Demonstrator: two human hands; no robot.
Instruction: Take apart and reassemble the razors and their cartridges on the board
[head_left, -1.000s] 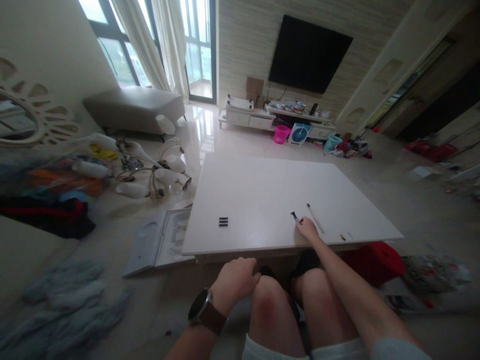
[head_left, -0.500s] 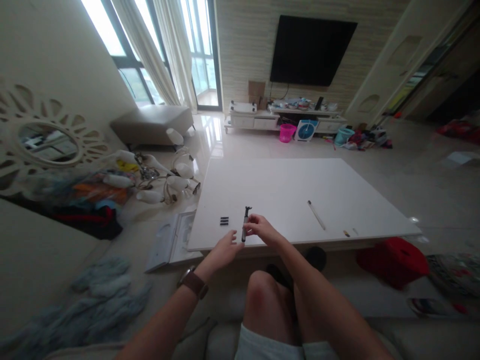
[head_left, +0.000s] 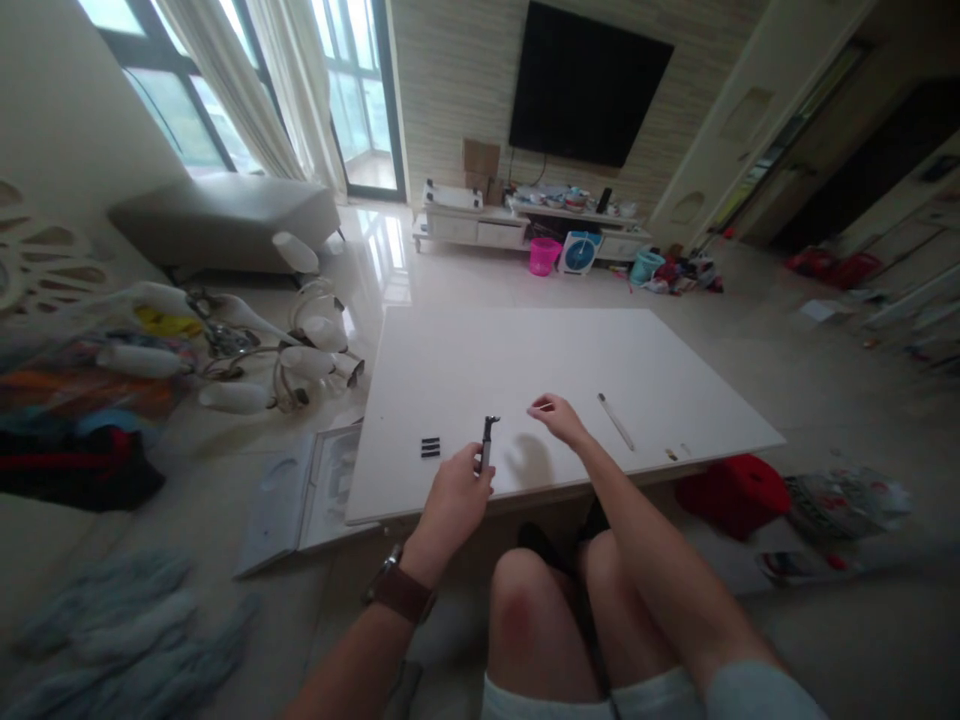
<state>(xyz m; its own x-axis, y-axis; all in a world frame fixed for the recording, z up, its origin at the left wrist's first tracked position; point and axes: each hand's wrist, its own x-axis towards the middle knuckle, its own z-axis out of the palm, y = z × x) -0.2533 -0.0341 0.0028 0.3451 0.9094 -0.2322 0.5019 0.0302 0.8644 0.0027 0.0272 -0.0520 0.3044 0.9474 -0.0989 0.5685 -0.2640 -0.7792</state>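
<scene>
My left hand is closed around a slim grey handle with a dark, angled head, held upright near the front edge of the white table. To the right, my right hand hovers over the tabletop with thumb and fingers pinched together. A thin pale sliver seems to show at its fingertips, too small to name. Left of the handle lie several short black strips side by side. A white pen-like stick with a dark end rests right of my right hand.
A small dark-and-tan piece lies near the table's right front edge. A red stool stands beside that edge. On the floor at left are an open white box and a chandelier with white shades.
The handle has passed from my right hand to my left hand. My right hand has moved away to the right, pinched. The whole view has shifted somewhat.
</scene>
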